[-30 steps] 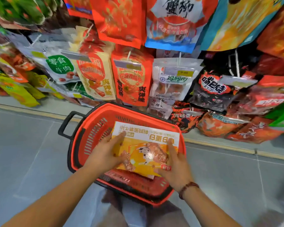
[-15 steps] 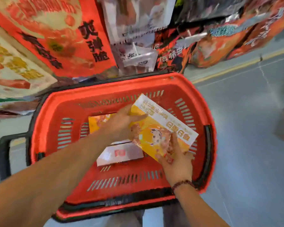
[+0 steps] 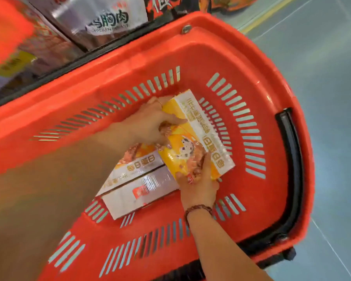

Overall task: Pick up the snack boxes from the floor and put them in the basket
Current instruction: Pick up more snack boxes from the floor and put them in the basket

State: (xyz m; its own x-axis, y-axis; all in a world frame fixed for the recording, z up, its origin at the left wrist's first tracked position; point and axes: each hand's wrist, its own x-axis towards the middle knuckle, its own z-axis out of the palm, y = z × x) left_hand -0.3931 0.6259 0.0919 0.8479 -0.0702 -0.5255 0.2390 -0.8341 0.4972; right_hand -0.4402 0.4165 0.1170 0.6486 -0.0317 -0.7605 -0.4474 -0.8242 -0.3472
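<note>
Here the yellow snack box (image 3: pixel 199 136) is low inside the red basket (image 3: pixel 251 63), tilted, with one lower corner resting against a second snack box (image 3: pixel 138 179) that already lies flat on the basket floor. The left hand (image 3: pixel 148 124) holds the far long edge, its thumb across the printed face and its fingers (image 3: pixel 164 145) curled on the side, so it is clamped on the box. The right hand (image 3: pixel 199 183) grips the near short end, its fingertips pressed on the picture of the face. The box looks like thin cardboard under a shiny plastic film, so I judge it to be stiff, rather light, and a little slippery to the skin. The flat faces may dent if they are squeezed in the middle; the edges and corners are the stronger places to take it. Two hands on opposite edges, as now, seem a safe hold. To lay it down beside the other box, it probably needs only to be lowered flat and the fingers drawn out from under it.
</note>
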